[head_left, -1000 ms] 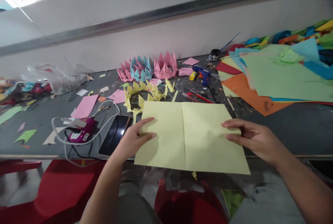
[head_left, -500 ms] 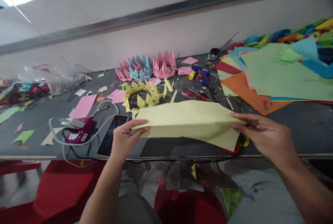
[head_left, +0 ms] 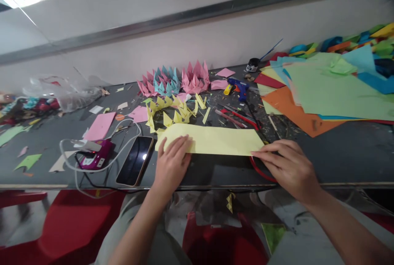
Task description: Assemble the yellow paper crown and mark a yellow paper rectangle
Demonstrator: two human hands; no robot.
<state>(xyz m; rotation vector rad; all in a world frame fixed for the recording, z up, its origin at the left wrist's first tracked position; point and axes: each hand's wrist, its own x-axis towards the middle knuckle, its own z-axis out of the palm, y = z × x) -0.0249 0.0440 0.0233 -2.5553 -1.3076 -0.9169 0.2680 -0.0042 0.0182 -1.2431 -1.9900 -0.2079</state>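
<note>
A folded strip of pale yellow paper (head_left: 223, 140) lies at the front of the dark table. My left hand (head_left: 173, 160) presses flat on its left end, fingers stretched over the paper. At the right end, my right hand (head_left: 287, 166) pinches the lower corner between thumb and fingers. Just behind the paper sits a yellow paper crown (head_left: 168, 119) with folded points. Red-handled scissors (head_left: 261, 172) are partly hidden under the paper and beside my right hand. A phone (head_left: 135, 161) rests left of my left hand.
Pink paper crowns (head_left: 195, 78) and a blue one (head_left: 166, 82) stand near the wall. A blue glue gun (head_left: 240, 88) lies behind the paper. Coloured sheets (head_left: 338, 92) pile at right. A purple power strip (head_left: 98, 156) with white cable is at left.
The yellow paper, held up with a crease and two open flaps, is now folded over and down on the table. My left hand moved right onto it; my right hand moved left.
</note>
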